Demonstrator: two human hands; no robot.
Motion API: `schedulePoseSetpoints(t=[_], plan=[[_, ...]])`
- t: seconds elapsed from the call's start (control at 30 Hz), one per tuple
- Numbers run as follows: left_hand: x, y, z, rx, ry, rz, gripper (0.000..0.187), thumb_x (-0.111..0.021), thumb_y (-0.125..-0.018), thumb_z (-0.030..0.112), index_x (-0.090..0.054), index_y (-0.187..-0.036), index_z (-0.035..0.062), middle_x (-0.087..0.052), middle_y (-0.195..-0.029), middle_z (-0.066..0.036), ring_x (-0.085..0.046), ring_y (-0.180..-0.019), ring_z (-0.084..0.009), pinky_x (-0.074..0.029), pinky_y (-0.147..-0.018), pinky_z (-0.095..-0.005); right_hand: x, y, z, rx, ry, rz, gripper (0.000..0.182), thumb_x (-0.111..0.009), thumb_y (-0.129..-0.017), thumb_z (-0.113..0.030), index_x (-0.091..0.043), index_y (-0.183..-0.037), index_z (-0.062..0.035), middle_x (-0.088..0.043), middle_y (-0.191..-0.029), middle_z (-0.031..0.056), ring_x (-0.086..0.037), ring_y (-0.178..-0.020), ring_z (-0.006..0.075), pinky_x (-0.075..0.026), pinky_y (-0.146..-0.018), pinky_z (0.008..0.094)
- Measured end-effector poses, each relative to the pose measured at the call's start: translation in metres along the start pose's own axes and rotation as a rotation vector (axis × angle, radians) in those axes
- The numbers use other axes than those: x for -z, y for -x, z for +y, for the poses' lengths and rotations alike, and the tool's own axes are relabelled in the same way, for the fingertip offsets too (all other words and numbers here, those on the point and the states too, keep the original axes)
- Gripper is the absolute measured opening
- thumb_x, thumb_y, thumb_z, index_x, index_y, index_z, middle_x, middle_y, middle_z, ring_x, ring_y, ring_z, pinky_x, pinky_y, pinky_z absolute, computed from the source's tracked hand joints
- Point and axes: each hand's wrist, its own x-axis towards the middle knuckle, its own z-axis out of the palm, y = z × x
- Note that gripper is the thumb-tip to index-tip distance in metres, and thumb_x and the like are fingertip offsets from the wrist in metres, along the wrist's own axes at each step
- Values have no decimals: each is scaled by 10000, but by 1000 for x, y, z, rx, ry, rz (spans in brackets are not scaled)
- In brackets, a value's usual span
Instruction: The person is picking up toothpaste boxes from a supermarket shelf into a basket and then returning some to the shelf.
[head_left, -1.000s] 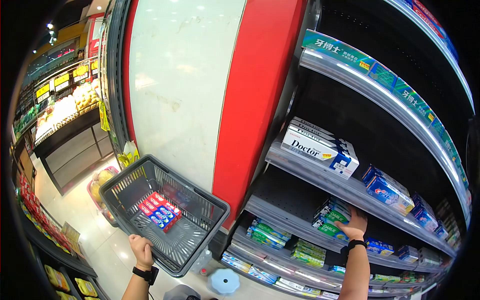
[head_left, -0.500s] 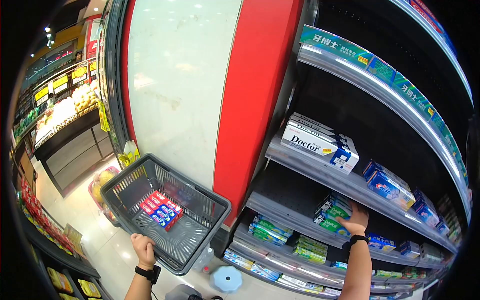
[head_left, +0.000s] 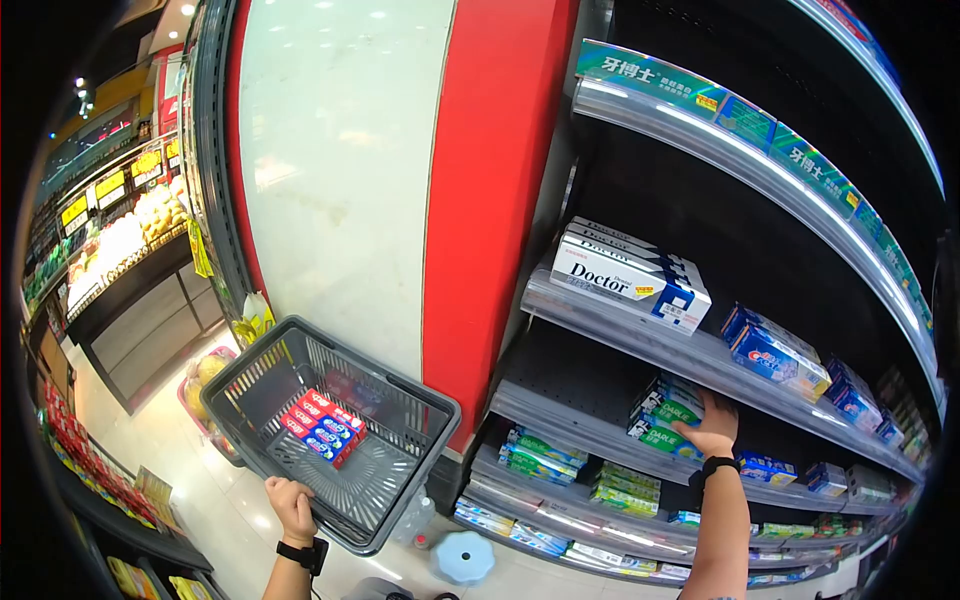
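Observation:
My right hand (head_left: 712,428) reaches onto a middle shelf, its fingers spread around the right side of green Darlie boxes (head_left: 663,415); thumb in front, other fingers partly hidden behind. At the lower left, my left hand (head_left: 291,508) is curled beside the near rim of a dark grey basket (head_left: 408,400); what it holds, if anything, is hidden. Inside the basket lie red and blue boxes (head_left: 327,428) in a block. White Doctor boxes (head_left: 625,275) sit on the shelf above my right hand, with blue Crest boxes (head_left: 775,355) to their right.
Lower shelves hold green boxes (head_left: 540,455) and yellow-green boxes (head_left: 627,488). A light blue stool (head_left: 463,558) stands on the floor below the basket. A red and white pillar (head_left: 490,190) rises behind it. A produce stand (head_left: 150,310) is at the left.
The view has shifted slightly. My right hand stays at the Darlie boxes, which sit a little more upright in view. My left hand remains by the basket.

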Motion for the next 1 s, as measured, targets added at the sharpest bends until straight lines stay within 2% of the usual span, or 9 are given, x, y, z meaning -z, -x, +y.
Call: schedulePoseSetpoints(t=[0.43, 0.5, 1.0], plan=[[-1, 1, -3, -5, 4, 6, 184, -467, -723, 176, -523, -577, 79, -426, -493, -32, -416, -559, -236, -323, -777, -391, -2, 0, 2, -13, 4, -10, 871, -746, -576, -572, -496, -1301, -158, -562, -1238, 144, -513, -1168, 308, -320, -1049, 460], [-1, 1, -3, -4, 7, 7, 178, -468, -721, 169, -523, -578, 79, -426, -493, -34, -415, -559, -236, -322, -778, -390, -8, 0, 5, 37, 20, 73, 865, -749, -575, -565, -495, -1298, -164, -563, -1236, 141, -508, -1174, 305, -317, -1049, 461], [-3, 3, -1, -3, 12, 30, 189, -463, -724, 186, -523, -579, 79, -433, -492, -36, -420, -558, -232, -326, -790, -393, -6, 2, 5, 4, 18, 25, 881, -742, -577, -557, -481, -1321, -165, -562, -1243, 151, -510, -1177, 313, -332, -1038, 470]])
